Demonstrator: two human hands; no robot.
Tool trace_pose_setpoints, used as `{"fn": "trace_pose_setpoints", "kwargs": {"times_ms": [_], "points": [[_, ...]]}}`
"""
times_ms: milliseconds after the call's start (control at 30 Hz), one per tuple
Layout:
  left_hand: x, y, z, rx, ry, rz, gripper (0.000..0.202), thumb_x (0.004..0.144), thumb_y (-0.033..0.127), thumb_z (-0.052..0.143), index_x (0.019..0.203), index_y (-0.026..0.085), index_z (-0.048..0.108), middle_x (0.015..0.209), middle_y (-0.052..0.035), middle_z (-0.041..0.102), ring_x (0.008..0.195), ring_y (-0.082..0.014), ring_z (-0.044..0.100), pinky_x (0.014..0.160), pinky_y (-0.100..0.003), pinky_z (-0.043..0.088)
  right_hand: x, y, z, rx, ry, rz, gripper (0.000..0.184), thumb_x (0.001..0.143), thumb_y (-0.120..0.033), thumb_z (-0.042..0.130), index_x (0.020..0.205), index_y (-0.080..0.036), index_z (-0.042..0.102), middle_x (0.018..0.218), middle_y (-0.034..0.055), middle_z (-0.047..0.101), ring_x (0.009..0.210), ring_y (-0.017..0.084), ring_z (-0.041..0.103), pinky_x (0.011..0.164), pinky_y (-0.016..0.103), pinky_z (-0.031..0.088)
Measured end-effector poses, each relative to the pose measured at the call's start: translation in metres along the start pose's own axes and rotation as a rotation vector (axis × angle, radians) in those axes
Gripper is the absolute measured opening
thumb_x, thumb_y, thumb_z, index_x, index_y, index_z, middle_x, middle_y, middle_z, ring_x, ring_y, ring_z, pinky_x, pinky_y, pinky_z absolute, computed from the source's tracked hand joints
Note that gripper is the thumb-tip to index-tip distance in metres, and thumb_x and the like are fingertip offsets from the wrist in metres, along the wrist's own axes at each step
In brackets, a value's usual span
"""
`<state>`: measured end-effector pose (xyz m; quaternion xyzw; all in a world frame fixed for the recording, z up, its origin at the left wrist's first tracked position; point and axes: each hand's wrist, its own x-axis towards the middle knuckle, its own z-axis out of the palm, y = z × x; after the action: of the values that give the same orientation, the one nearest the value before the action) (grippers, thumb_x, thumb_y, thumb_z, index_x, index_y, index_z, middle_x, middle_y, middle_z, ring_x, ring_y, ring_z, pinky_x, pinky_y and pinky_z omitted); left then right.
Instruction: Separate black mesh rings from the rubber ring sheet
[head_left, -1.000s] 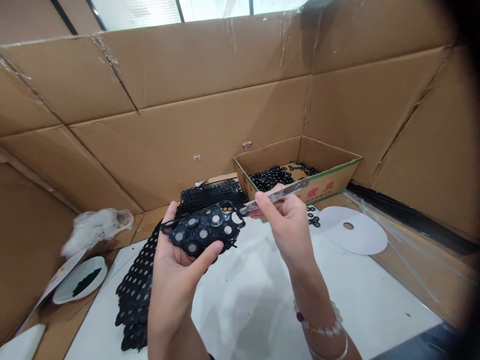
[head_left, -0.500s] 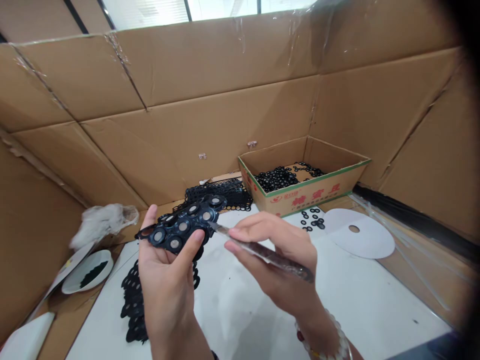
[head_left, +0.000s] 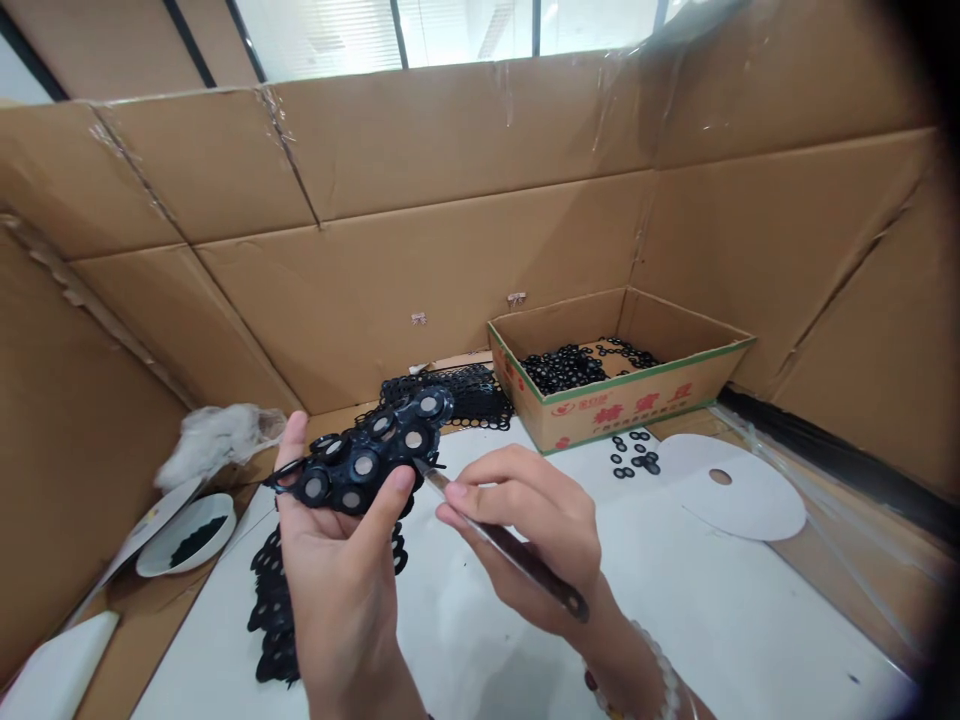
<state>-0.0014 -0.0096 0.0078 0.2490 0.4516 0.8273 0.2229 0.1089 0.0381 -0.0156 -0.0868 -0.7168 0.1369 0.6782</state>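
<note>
A black rubber sheet point(head_left: 364, 466) with several grey round discs set in it lies across the fingers of my left hand point(head_left: 341, 570). The thumb presses on its lower edge. My right hand point(head_left: 525, 520) grips a slim trimming knife point(head_left: 517, 555) with a dark brown handle, held like a pen. Its metal tip touches the sheet's right edge beside my left thumb, where a thin black strip sticks out. How far the tip cuts in, I cannot tell. Below and behind my left wrist is a stack of similar black sheets point(head_left: 274, 610), partly hidden.
A cardboard box point(head_left: 622, 400) holds many small black rings. Ringed black sheets point(head_left: 457, 395) lie against the back wall. Loose rings point(head_left: 636, 455) and a white disc with a hole point(head_left: 757, 500) lie right. At left stand a white bowl point(head_left: 161, 560) and a plastic bag point(head_left: 214, 440).
My right hand and the knife have shifted left and slightly down along the sheet's edge. A thin strip now stands out there. The view has tilted up a little.
</note>
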Motion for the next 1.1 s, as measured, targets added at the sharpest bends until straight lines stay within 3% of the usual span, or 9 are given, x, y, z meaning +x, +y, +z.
{"fn": "trace_pose_setpoints", "kwargs": {"times_ms": [300, 500, 733, 833, 933, 1100], "points": [[0.0, -0.002, -0.006, -0.036, -0.018, 0.032, 0.076, 0.065, 0.017, 0.087, 0.134, 0.034, 0.058, 0.087, 0.006, 0.066, 0.077, -0.0076, 0.063, 0.078, -0.016, 0.05, -0.009, 0.004, 0.012, -0.182, 0.084, -0.109, 0.012, 0.086, -0.013, 0.067, 0.096, -0.02, 0.063, 0.064, 0.0002, 0.061, 0.061, 0.013, 0.053, 0.054, 0.025, 0.051], [0.001, -0.002, -0.007, -0.069, -0.092, 0.049, 0.075, 0.066, 0.016, 0.086, 0.133, 0.034, 0.058, 0.079, 0.0063, 0.064, 0.07, -0.0073, 0.063, 0.071, -0.014, 0.052, -0.008, 0.003, 0.011, -0.18, 0.106, -0.139, 0.01, 0.089, -0.013, 0.063, 0.096, -0.02, 0.062, 0.063, -0.0003, 0.06, 0.061, 0.013, 0.053, 0.054, 0.024, 0.051], [-0.006, -0.002, -0.009, -0.017, -0.178, 0.137, 0.076, 0.071, 0.013, 0.083, 0.135, 0.038, 0.053, 0.091, 0.0057, 0.069, 0.078, -0.0082, 0.068, 0.075, -0.014, 0.054, -0.01, 0.002, 0.021, -0.12, 0.243, -0.154, 0.008, 0.094, -0.011, 0.054, 0.09, -0.014, 0.06, 0.063, 0.0008, 0.058, 0.059, 0.012, 0.051, 0.05, 0.025, 0.045], [-0.012, -0.003, -0.005, 0.117, -0.185, 0.269, 0.08, 0.069, 0.011, 0.084, 0.136, 0.037, 0.05, 0.092, 0.0048, 0.068, 0.078, -0.0087, 0.069, 0.074, -0.013, 0.055, -0.012, 0.01, 0.027, -0.132, 0.333, -0.231, 0.01, 0.093, -0.007, 0.052, 0.088, -0.012, 0.059, 0.06, 0.0008, 0.057, 0.057, 0.012, 0.049, 0.049, 0.026, 0.044], [-0.02, -0.003, 0.0, 0.218, -0.154, 0.348, 0.083, 0.065, 0.013, 0.086, 0.135, 0.036, 0.05, 0.108, -0.0002, 0.067, 0.087, -0.0133, 0.071, 0.073, -0.015, 0.056, -0.015, 0.018, 0.028, -0.147, 0.406, -0.345, 0.009, 0.09, -0.003, 0.055, 0.089, -0.011, 0.06, 0.061, 0.0002, 0.059, 0.058, 0.012, 0.051, 0.05, 0.025, 0.046], [-0.029, -0.006, 0.006, 0.234, -0.196, 0.272, 0.085, 0.065, 0.021, 0.086, 0.138, 0.035, 0.045, 0.115, -0.0041, 0.066, 0.093, -0.0191, 0.071, 0.077, -0.025, 0.06, -0.018, 0.026, 0.022, -0.197, 0.508, -0.379, 0.01, 0.089, -0.003, 0.055, 0.088, -0.012, 0.06, 0.063, 0.0003, 0.059, 0.058, 0.012, 0.053, 0.052, 0.026, 0.048]]}}
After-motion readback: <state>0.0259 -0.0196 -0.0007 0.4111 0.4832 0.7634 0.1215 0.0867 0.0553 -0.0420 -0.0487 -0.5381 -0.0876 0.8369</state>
